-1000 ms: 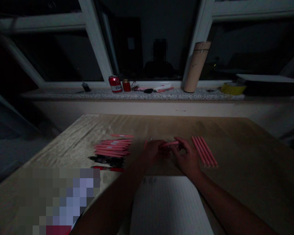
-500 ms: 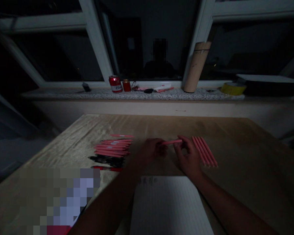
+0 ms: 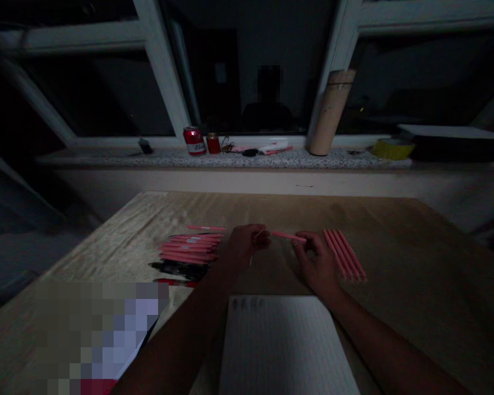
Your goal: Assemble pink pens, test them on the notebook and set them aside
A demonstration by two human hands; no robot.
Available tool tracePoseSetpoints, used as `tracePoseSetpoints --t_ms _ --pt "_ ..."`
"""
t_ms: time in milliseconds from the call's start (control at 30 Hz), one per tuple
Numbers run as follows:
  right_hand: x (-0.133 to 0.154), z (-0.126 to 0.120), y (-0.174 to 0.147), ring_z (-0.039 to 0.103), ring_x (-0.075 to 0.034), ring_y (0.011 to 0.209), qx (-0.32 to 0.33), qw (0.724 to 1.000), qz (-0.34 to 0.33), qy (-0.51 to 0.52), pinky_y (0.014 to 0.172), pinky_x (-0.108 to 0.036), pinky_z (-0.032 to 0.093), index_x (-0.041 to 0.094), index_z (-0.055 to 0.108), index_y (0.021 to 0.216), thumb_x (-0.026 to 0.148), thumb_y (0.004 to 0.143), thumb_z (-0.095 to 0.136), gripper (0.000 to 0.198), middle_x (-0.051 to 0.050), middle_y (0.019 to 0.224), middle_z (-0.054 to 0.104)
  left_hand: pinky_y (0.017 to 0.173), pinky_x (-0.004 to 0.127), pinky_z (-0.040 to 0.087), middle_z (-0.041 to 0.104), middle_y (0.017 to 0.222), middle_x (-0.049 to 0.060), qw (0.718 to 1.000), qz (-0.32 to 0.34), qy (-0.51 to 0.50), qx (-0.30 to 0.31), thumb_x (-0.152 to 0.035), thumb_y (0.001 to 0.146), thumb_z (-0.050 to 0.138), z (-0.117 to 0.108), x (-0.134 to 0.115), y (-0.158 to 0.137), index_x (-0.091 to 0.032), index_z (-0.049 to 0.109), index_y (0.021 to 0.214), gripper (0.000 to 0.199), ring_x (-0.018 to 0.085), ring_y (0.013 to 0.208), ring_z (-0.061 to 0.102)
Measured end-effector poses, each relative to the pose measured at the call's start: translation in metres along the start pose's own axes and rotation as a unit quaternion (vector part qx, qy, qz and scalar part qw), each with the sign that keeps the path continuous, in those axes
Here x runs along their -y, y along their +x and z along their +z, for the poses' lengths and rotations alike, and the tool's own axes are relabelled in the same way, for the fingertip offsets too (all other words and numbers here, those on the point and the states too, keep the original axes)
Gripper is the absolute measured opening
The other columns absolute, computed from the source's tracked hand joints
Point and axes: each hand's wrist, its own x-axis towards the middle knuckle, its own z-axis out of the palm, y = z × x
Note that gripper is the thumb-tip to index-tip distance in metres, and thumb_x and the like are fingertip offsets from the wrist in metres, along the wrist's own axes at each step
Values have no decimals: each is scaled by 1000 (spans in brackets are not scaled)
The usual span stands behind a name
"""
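Note:
In my right hand [image 3: 316,258], thumb and fingers pinch one end of a pink pen [image 3: 288,236], which points left above the table. My left hand [image 3: 247,241] is apart from the pen, its fingers curled round a thin stick [image 3: 251,260]. This stick is pale below the hand and pinkish at the fingertips; it resembles a pen refill, but the dim light hides its detail. Several pink pens [image 3: 341,255] lie side by side just right of my right hand. Left of my left hand is a pile of pink pens [image 3: 189,248].
Black pens [image 3: 179,269] and a red pen [image 3: 175,282] lie below the pink pile. A lined notebook [image 3: 286,345] is between my forearms on the table [image 3: 415,312]. The windowsill [image 3: 164,159] bears a red can [image 3: 194,141], a tall cylinder [image 3: 332,115] and yellow tape [image 3: 393,149].
My left hand has come off the pink pen and moved left, with a thin stick now showing in it. The pen stays in my right hand, its free end tipped slightly up.

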Motion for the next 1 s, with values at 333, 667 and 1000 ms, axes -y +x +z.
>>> tracePoseSetpoints --t_ms 333,667,1000 --pt "-4 1 0 59 -16 73 231 970 -55 -50 64 -26 44 19 60 92 24 82 51 14 -5 83 65 57 26 52 65 65 7 995 65 -65 -41 -6 68 55 -3 -20 -3 -7 57 84 16 14 54 63" --pt "0 -1 4 57 -18 79 295 933 -153 -136 73 -31 41 19 65 89 21 83 51 15 -5 82 65 56 26 51 65 69 7 997 54 -52 -9 -8 69 56 -3 -14 -2 -7 58 85 17 14 55 63" --pt "-2 -1 3 58 -19 82 195 969 -118 -95 75 -32 45 19 61 90 25 85 49 15 -7 86 64 45 21 43 67 75 8 993 -23 54 106 -12 69 62 -7 -6 -2 -9 58 90 21 13 50 61"
